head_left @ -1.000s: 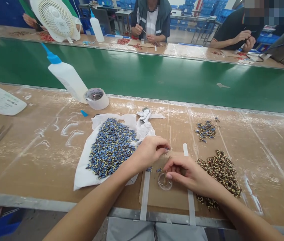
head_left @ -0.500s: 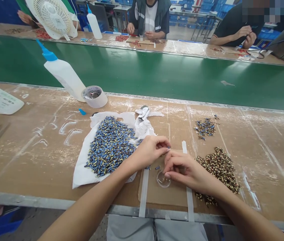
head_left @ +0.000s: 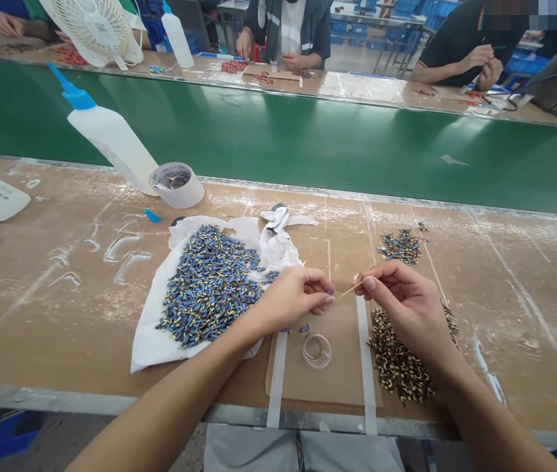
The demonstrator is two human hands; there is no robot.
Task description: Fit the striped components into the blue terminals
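Blue and yellow pieces [head_left: 210, 288] lie heaped in the head view on a white sheet [head_left: 147, 351], just left of the person's left hand [head_left: 303, 292]. That hand is closed in a pinch, thumb against forefinger, on a small blue piece [head_left: 330, 293] whose tip alone shows; the rest is hidden by the fingers. Facing it, the right hand [head_left: 403, 303] pinches a thin pale stick [head_left: 351, 287] between thumb and fingertips, with its point aimed leftward and down at the blue piece; the two look near each other, though whether they touch I cannot tell. Below the hands, a clear round dish [head_left: 316, 352] sits on a cardboard pad [head_left: 322, 388], which is taped down by a left strip [head_left: 276, 388] and a right strip [head_left: 367, 387]. One loose blue piece [head_left: 305, 328] lies just above the dish. Under and beside the right hand spreads a pile of dark and cream curved pieces [head_left: 401, 360], and beyond that hand is a smaller cluster of blue and dark pieces [head_left: 400, 246]. Crumpled white paper [head_left: 278, 246] lies against the far right of the sheet. Farther off, a white bottle with a blue nozzle [head_left: 114, 141] leans beside a tape roll [head_left: 180, 193], near a green belt [head_left: 308, 141]; co-workers sit across it.
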